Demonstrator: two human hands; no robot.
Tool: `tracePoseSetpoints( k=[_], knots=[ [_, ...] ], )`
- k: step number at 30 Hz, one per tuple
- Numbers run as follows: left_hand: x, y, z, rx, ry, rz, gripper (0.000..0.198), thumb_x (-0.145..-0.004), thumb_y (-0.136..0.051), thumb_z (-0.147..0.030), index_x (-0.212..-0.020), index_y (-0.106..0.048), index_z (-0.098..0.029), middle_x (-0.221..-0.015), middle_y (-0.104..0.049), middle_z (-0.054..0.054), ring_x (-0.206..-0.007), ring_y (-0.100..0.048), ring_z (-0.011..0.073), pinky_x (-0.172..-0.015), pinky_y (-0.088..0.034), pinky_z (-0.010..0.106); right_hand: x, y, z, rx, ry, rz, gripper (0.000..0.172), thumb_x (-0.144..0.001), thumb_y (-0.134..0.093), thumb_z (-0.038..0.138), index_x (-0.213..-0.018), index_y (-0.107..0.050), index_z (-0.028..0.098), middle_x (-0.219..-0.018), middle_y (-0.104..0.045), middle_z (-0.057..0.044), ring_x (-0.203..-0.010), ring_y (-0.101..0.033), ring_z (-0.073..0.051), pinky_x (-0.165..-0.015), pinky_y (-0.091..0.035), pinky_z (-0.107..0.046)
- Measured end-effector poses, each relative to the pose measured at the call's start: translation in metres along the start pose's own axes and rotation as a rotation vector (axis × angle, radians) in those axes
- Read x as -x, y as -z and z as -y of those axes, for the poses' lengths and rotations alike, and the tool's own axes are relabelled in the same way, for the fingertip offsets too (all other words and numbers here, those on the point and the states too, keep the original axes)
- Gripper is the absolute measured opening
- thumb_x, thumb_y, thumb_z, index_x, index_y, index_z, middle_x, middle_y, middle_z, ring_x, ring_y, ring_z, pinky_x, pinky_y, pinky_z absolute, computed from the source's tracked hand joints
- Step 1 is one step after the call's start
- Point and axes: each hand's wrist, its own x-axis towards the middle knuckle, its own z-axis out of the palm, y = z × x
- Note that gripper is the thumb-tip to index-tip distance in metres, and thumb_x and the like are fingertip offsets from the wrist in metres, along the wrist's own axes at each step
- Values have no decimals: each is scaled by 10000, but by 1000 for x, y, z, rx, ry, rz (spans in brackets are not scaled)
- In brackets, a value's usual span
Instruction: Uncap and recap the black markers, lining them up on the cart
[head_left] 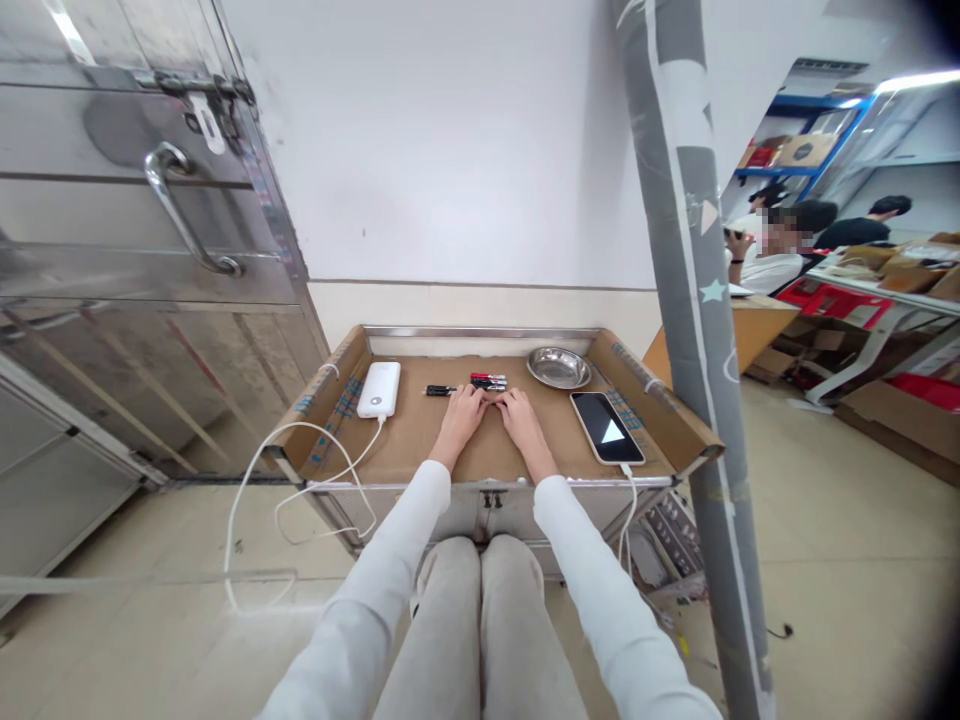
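Note:
My left hand [463, 411] and my right hand [516, 411] lie side by side on a cardboard-lined tray table [420, 440], fingers pointing away from me. Just beyond the fingertips sit several small black and red batteries [488, 381], and a dark battery holder or similar small object [439, 390] lies to their left. My left fingers look stretched flat next to that object. My right fingers curl slightly near the batteries; whether they hold anything is too small to make out.
A white power bank [379, 389] with a trailing white cable [255, 480] lies at the left. A metal bowl [559, 367] and a phone [606, 427] sit at the right. A grey padded pillar [697, 350] stands right; a steel cabinet [142, 230] left. People sit far right.

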Motion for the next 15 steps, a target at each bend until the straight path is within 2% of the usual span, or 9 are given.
tracePoseSetpoints(
  k=[8,15],
  knots=[
    [0,1,0,31,-19,-11,112,-898,-492,-210,-936,-594,-185,-954,-585,69,-945,-530,213,-880,-421,364,-1,-1,-2,-59,0,-13,249,-919,-400,160,-920,-649,170,-947,-599,-86,-921,-528,-200,-864,-428,-322],
    [0,1,0,69,9,-25,108,-899,-484,-202,-925,-587,-185,-949,-580,67,-938,-544,203,-887,-432,360,-1,-2,-4,-136,58,-19,289,-894,-372,113,-968,-644,178,-987,-609,-83,-964,-534,-193,-893,-425,-334]
  ],
)
